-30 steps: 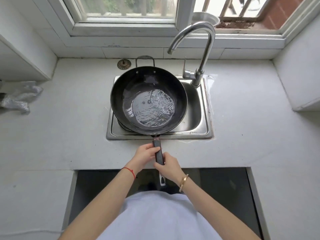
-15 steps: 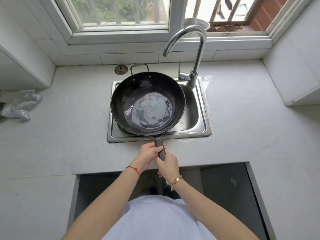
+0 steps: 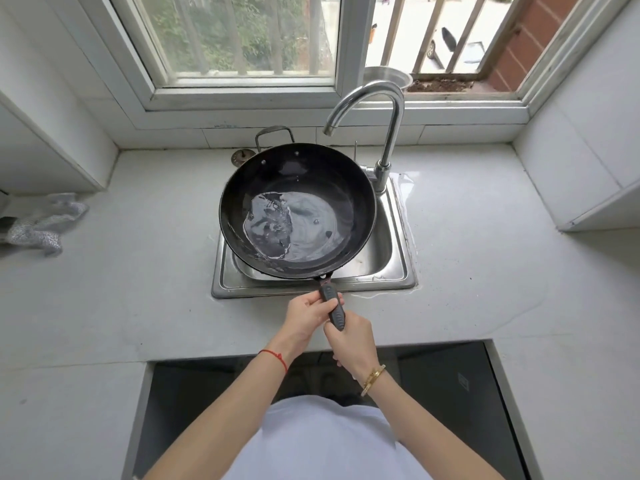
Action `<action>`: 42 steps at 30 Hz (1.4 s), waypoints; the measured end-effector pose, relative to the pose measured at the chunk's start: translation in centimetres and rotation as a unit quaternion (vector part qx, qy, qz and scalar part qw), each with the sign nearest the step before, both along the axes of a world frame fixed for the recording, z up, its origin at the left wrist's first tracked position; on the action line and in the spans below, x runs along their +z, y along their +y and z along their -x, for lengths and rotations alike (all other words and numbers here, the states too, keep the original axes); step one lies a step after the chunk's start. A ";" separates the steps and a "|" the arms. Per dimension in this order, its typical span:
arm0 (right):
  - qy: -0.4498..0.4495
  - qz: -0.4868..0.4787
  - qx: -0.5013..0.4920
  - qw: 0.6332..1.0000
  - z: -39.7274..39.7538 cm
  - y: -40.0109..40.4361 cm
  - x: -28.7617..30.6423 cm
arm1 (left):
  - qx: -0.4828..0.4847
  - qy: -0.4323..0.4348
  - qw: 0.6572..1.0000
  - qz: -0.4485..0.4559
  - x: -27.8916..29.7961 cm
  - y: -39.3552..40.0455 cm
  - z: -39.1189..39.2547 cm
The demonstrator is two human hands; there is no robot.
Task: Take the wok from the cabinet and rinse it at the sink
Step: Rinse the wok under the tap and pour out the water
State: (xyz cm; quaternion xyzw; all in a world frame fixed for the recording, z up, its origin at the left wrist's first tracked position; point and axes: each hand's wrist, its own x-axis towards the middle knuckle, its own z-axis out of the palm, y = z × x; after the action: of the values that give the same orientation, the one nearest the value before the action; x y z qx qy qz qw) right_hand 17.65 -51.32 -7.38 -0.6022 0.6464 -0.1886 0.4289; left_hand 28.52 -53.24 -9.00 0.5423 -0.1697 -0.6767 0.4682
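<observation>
A black wok (image 3: 349,188) hangs over the steel sink (image 3: 398,271), with a shallow pool of water (image 3: 294,230) sloshing in its bottom. Its dark handle (image 3: 333,303) points toward me across the sink's front rim. My left hand (image 3: 304,320) grips the handle from the left, close to the pan. My right hand (image 3: 353,341) grips the handle's near end from the right. The chrome tap (image 3: 388,133) arches over the wok's far right edge; no water runs from its spout.
A crumpled grey cloth (image 3: 41,226) lies on the white counter (image 3: 131,271) at far left. A round metal strainer (image 3: 242,157) sits behind the wok. A steel bowl (image 3: 388,76) stands on the windowsill. A dark opening (image 3: 450,393) lies below the counter in front of me.
The wok has been tilted and swirled, so the pool of water has shifted toward the left of the pan. Both hands stay on the handle; my view has tipped upward.
</observation>
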 end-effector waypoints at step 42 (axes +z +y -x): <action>-0.211 -0.176 0.020 0.961 -1.0 -0.4 2.3 | 0.041 0.075 0.996 0.011 2.5 1.9 -3.3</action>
State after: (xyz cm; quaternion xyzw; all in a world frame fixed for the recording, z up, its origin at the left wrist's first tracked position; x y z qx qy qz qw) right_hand 18.68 -51.74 -5.13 -0.4765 0.5515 -0.1859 0.6590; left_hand 31.79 -51.32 -6.50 0.4915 -0.1192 -0.6936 0.5130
